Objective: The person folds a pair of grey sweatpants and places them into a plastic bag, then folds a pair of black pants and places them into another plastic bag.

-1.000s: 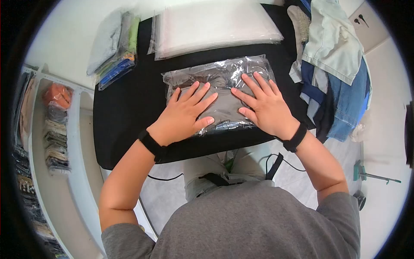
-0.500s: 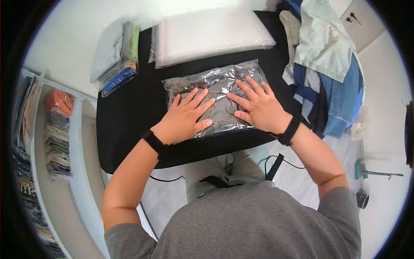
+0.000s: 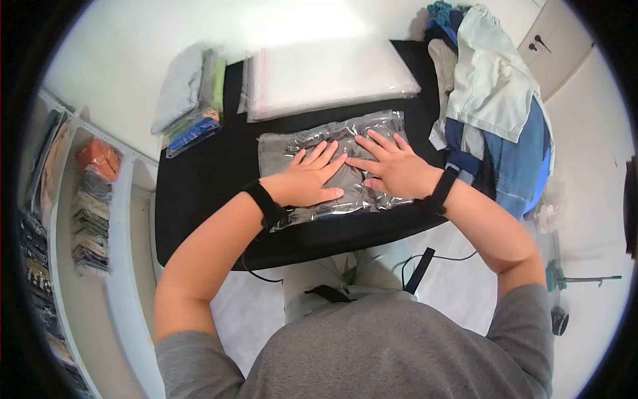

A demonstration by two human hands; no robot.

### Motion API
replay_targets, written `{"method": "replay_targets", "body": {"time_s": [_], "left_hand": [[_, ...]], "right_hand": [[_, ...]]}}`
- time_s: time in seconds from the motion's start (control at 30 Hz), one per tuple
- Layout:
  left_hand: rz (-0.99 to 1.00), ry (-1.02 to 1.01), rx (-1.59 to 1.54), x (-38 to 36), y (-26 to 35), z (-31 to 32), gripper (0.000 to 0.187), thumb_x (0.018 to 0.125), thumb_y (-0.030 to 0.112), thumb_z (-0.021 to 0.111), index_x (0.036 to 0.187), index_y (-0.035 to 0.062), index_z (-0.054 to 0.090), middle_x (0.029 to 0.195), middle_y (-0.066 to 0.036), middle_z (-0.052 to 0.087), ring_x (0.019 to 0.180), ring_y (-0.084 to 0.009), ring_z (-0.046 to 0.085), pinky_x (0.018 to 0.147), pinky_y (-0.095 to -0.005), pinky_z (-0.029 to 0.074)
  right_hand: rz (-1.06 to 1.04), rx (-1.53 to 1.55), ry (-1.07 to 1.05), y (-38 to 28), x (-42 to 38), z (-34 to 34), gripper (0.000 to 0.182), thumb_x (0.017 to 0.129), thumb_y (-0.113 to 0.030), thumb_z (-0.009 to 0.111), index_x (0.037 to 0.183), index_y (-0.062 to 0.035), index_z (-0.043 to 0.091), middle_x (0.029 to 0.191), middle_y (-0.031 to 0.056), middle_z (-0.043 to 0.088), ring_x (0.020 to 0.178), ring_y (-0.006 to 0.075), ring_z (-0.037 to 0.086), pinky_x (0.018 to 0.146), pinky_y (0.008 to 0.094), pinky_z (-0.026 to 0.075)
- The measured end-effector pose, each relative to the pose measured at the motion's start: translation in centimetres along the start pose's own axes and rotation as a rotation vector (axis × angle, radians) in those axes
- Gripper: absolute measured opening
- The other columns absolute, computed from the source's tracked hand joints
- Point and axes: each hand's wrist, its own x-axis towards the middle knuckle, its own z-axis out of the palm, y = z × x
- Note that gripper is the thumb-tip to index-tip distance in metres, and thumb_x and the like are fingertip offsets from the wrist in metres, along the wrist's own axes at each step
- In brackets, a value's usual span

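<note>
A clear plastic bag with a folded grey garment inside (image 3: 349, 178) lies flat on the black table (image 3: 219, 219). My left hand (image 3: 307, 177) rests palm down on the left half of the bag, fingers spread. On the bag's right half lies my right hand (image 3: 397, 169), also flat with its fingers apart. The two hands are close together near the middle, the right index fingertip beside the left fingertips. Both wrists wear black bands. Neither hand grips anything.
A stack of clear plastic bags (image 3: 325, 76) lies at the table's back. Packed garments (image 3: 189, 100) are at the back left, and loose clothes (image 3: 495, 93) hang over the right side. A white shelf (image 3: 123, 266) with bagged items stands at left.
My left hand has slid right across the bag, nearer my right hand. Its fingers remain spread. The whole view has shifted slightly, and the bag looks flatter.
</note>
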Motion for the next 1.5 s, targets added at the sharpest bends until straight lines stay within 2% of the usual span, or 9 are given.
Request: {"method": "replay_targets", "body": {"time_s": [0.47, 0.57, 0.63, 0.73, 0.83, 1.03, 1.17, 1.27, 1.5], "left_hand": [[-0.048, -0.16, 0.053, 0.6, 0.1, -1.0, 0.075, 0.092, 0.048, 0.043, 0.147, 0.0085, 0.011, 0.153, -0.02, -0.001, 0.141, -0.0346, -0.001, 0.111, -0.052, 0.009], [0.018, -0.119, -0.093, -0.4, -0.6, -2.2, 0.07, 0.091, 0.042, 0.049, 0.146, 0.0091, 0.02, 0.152, -0.019, 0.009, 0.141, -0.0339, 0.004, 0.112, -0.0478, 0.012], [0.202, 0.013, -0.371, -1.7, -0.9, -4.0, 0.061, 0.09, 0.035, 0.055, 0.141, 0.0091, 0.034, 0.148, -0.019, 0.026, 0.14, -0.0341, 0.016, 0.112, -0.0424, 0.018], [0.191, 0.28, -0.318, -7.0, 1.5, -3.6, 0.048, 0.083, 0.028, 0.066, 0.123, 0.0052, 0.054, 0.124, -0.019, 0.054, 0.119, -0.0332, 0.047, 0.102, -0.0388, 0.036], [-0.022, 0.274, -0.054, -11.0, 3.3, -2.1, 0.059, 0.071, 0.028, 0.075, 0.122, 0.0059, 0.053, 0.127, -0.018, 0.049, 0.122, -0.0347, 0.044, 0.099, -0.0387, 0.038], [-0.105, 0.354, -0.086, -11.9, 3.3, 1.2, 0.08, 0.066, 0.018, 0.079, 0.134, 0.0063, 0.039, 0.138, -0.017, 0.037, 0.127, -0.0341, 0.037, 0.105, -0.0399, 0.034], [-0.109, 0.437, -0.081, -11.3, 2.7, 2.6, 0.071, 0.071, 0.01, 0.073, 0.132, 0.0035, 0.039, 0.135, -0.018, 0.04, 0.125, -0.0345, 0.04, 0.104, -0.0394, 0.036], [-0.066, 0.619, 0.046, -10.1, 1.2, 3.2, 0.045, 0.076, 0.001, 0.055, 0.12, -0.0004, 0.048, 0.118, -0.019, 0.054, 0.11, -0.034, 0.052, 0.093, -0.0384, 0.045], [-0.173, 0.535, -0.333, -11.9, 2.5, -3.5, 0.024, 0.08, 0.006, 0.05, 0.097, -0.0037, 0.062, 0.081, -0.021, 0.063, 0.076, -0.037, 0.062, 0.073, -0.0392, 0.05]], "right_hand": [[0.067, 0.025, -0.056, -0.4, 0.2, 0.5, 0.05, 0.09, -0.039, 0.049, 0.138, -0.0271, 0.04, 0.149, 0.0102, 0.024, 0.139, 0.0304, 0.018, 0.107, 0.0583, 0.018], [0.043, 0.064, -0.121, 0.2, 0.2, 0.0, 0.053, 0.09, -0.041, 0.05, 0.139, -0.0274, 0.037, 0.15, 0.0106, 0.022, 0.139, 0.0326, 0.016, 0.107, 0.0596, 0.017], [0.058, 0.122, -0.098, 0.2, -0.3, -1.6, 0.057, 0.086, -0.028, 0.06, 0.138, -0.0253, 0.039, 0.149, 0.0117, 0.025, 0.139, 0.0317, 0.017, 0.107, 0.0578, 0.018], [0.115, 0.22, 0.207, -0.2, -2.7, -3.0, 0.064, 0.071, -0.002, 0.067, 0.129, -0.0203, 0.049, 0.142, 0.0098, 0.037, 0.136, 0.0279, 0.027, 0.109, 0.0525, 0.021], [0.074, 0.382, 0.191, -1.3, -5.6, -2.9, 0.05, 0.074, -0.006, 0.068, 0.121, -0.0181, 0.057, 0.137, 0.0057, 0.045, 0.133, 0.0262, 0.033, 0.109, 0.0506, 0.022], [0.097, 0.343, 0.216, -0.9, -6.9, -0.7, 0.052, 0.072, -0.02, 0.073, 0.122, -0.0166, 0.056, 0.143, 0.0055, 0.038, 0.135, 0.0313, 0.028, 0.107, 0.0491, 0.027], [0.088, 0.565, 0.18, -1.1, -7.1, -0.2, 0.063, 0.067, -0.009, 0.076, 0.125, -0.0156, 0.053, 0.146, 0.0058, 0.032, 0.138, 0.0355, 0.02, 0.109, 0.0433, 0.028], [0.084, 0.605, 0.197, -1.1, -7.3, -0.1, 0.066, 0.064, -0.003, 0.076, 0.125, -0.014, 0.053, 0.147, 0.0065, 0.031, 0.139, 0.0346, 0.018, 0.11, 0.0407, 0.027], [0.057, 0.713, 0.19, -0.9, -8.6, -4.5, 0.068, 0.066, -0.013, 0.078, 0.127, -0.009, 0.05, 0.141, 0.01, 0.039, 0.135, 0.0302, 0.029, 0.107, 0.0382, 0.031]]}}
